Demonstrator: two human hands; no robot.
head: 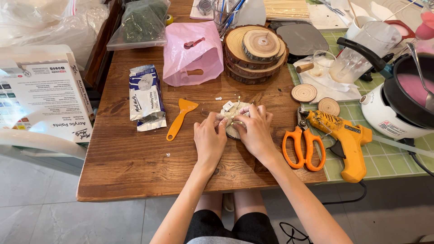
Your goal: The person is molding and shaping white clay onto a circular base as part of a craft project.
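Brown wooden table filled most of my view, with a green cutting mat on its right part. I had both hands on a small wood slice lying flat near the table's middle. My left hand was curled, its fingertips pinching pale clay against the slice's left edge; my right hand pressed down from the other side, fingers bent, I think to keep the slice from sliding. An orange scraper lay just left, orange scissors and a yellow glue gun to the right, all within easy reach. A clay packet lay further left.
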